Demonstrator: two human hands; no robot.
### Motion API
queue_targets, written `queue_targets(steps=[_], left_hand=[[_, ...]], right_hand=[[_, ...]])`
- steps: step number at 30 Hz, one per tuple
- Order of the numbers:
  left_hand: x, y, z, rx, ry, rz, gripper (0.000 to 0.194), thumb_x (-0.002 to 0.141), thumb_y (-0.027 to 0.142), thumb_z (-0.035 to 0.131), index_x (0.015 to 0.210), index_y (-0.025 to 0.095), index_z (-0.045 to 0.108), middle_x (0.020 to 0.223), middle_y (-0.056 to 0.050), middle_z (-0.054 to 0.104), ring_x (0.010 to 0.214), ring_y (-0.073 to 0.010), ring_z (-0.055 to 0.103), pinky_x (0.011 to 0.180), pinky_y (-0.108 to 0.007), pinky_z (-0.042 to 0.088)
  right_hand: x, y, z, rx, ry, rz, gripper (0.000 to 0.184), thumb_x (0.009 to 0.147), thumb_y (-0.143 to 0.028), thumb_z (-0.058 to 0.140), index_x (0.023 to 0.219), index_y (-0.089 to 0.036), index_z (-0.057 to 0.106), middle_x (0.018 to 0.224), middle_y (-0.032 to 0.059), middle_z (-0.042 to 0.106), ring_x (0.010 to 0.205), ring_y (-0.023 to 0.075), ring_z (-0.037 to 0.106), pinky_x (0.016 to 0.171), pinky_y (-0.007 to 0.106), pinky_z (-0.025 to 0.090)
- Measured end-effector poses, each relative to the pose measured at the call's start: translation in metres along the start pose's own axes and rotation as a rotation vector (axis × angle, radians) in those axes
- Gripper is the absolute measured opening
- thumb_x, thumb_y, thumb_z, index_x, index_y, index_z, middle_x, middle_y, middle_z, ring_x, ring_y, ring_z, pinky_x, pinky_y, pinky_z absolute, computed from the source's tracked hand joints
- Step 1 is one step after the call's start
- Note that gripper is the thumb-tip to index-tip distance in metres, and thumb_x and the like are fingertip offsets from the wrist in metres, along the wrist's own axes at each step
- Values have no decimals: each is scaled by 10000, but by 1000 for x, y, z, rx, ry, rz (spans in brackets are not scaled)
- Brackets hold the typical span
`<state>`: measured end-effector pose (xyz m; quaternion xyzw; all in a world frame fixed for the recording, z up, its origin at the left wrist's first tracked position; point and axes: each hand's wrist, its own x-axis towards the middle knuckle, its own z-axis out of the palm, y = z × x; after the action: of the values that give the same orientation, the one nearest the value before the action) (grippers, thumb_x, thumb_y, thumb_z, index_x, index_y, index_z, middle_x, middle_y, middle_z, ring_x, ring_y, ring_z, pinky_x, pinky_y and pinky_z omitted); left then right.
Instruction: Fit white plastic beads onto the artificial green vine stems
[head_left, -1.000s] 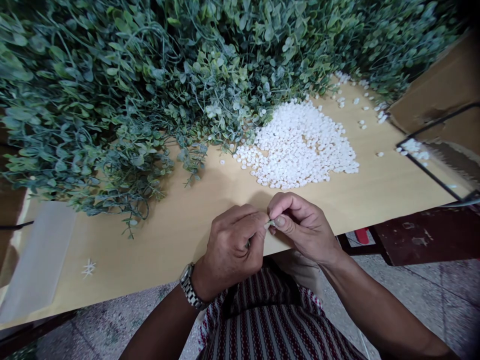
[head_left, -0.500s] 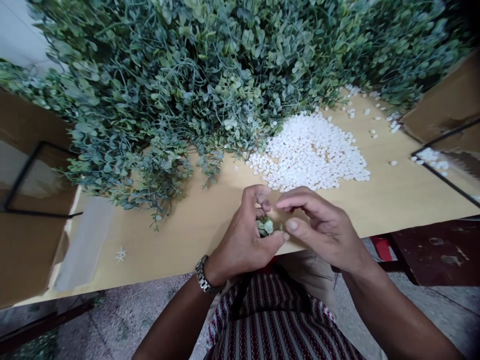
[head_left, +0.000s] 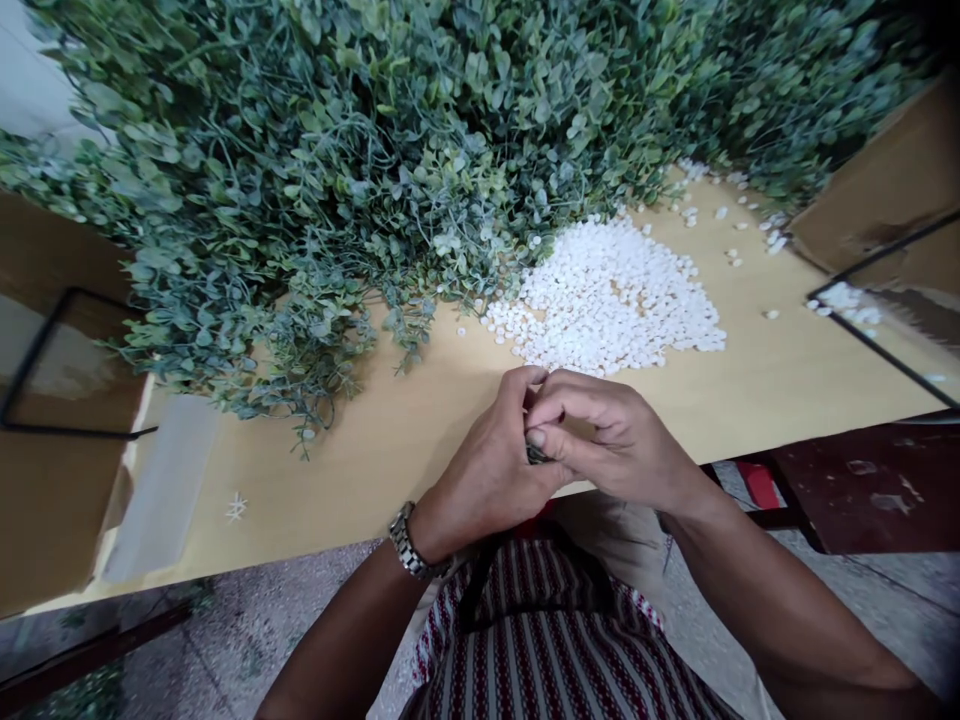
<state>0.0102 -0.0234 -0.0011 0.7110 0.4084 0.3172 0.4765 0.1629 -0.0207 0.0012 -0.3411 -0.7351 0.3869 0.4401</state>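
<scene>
My left hand (head_left: 491, 460) is closed around a small sprig of green artificial leaves (head_left: 535, 453), most of it hidden by the fingers. Against those fingers, my right hand (head_left: 611, 440) pinches with thumb and forefinger at the top of the sprig. What sits in that pinch is too small and covered to make out. Just beyond both hands lies a spread-out pile of small white plastic pieces (head_left: 600, 300) on the wooden-looking tabletop (head_left: 405, 440).
A large heap of leafy artificial greenery (head_left: 360, 160) covers the far side. Cardboard boxes stand at the left (head_left: 60, 480) and right (head_left: 885, 190), with black wire frames near them. A small white star-shaped piece (head_left: 236, 507) lies near the front left edge.
My right hand has moved left and closed its fingers against the left hand, over the sprig. The left hand keeps hold of the sprig. The whole view has shifted slightly.
</scene>
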Motion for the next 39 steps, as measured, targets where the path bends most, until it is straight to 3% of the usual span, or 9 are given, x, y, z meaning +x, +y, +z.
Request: queue_targets(steps=[5, 9, 16, 20, 24, 27, 30, 34, 39], left_hand=[[-4, 1, -12, 111, -22, 31, 484, 712, 152, 680, 1154, 199, 487, 1145, -65, 567, 1070, -220, 543, 912, -346, 437], [-5, 1, -19, 101, 48, 111, 350, 736, 215, 674, 1072, 172, 584, 1220, -113, 544, 1169, -249, 495, 980, -388, 405], [-1, 2, -9, 186, 170, 109, 50, 805, 214, 577, 833, 175, 592, 791, -35, 633, 802, -182, 588, 853, -376, 456], [-2, -4, -7, 130, 139, 31, 63, 815, 185, 551, 784, 170, 603, 734, -23, 630, 762, -171, 587, 783, -330, 474], [-1, -7, -7, 18, 149, 80, 72, 792, 173, 584, 722, 176, 599, 733, -21, 647, 772, -174, 594, 878, -373, 455], [-1, -6, -8, -79, 159, 141, 87, 774, 141, 593, 699, 182, 605, 698, -9, 647, 721, -156, 599, 930, -376, 431], [-3, -6, -9, -144, 211, 109, 102, 765, 120, 601, 683, 177, 619, 667, -11, 615, 659, -139, 566, 705, -278, 476], [-3, -6, -9, -208, 295, 20, 95, 750, 115, 629, 669, 163, 625, 649, 0, 570, 581, -105, 498, 517, -218, 397], [-2, -4, -9, -214, 317, -22, 92, 765, 103, 606, 689, 155, 614, 656, 14, 547, 584, -83, 469, 520, -194, 376]], right_hand=[[-1, 15, -2, 114, 203, 122, 45, 809, -172, 619, 768, -179, 637, 713, 8, 582, 662, 128, 536, 617, 274, 415], [-5, 22, -1, 105, 305, 85, 54, 816, -156, 613, 773, -186, 629, 712, -5, 576, 666, 117, 531, 623, 260, 419], [-12, 15, 11, 23, 303, -48, 103, 808, -89, 605, 809, -188, 632, 729, 0, 582, 670, 111, 541, 599, 250, 431], [-17, 11, 18, -36, 319, -65, 121, 817, -83, 575, 832, -193, 622, 720, 12, 585, 653, 127, 549, 573, 261, 451], [-21, 8, 23, -136, 361, -119, 160, 815, -61, 547, 866, -202, 601, 731, 28, 591, 691, 148, 566, 595, 282, 478], [-25, 10, 16, -170, 328, -150, 203, 825, -60, 531, 956, -203, 590, 771, 37, 614, 721, 153, 586, 610, 287, 500], [-27, 20, -10, -300, 293, -175, 202, 838, -70, 525, 981, -201, 581, 765, 26, 617, 719, 146, 595, 597, 273, 498], [-21, 36, -47, -722, 219, -35, 124, 831, -89, 524, 886, -169, 601, 784, 66, 610, 758, 189, 569, 656, 333, 466], [-6, 39, -49, -899, 13, -100, 129, 856, -142, 488, 848, -171, 613, 773, 69, 585, 762, 203, 515, 693, 343, 424]])
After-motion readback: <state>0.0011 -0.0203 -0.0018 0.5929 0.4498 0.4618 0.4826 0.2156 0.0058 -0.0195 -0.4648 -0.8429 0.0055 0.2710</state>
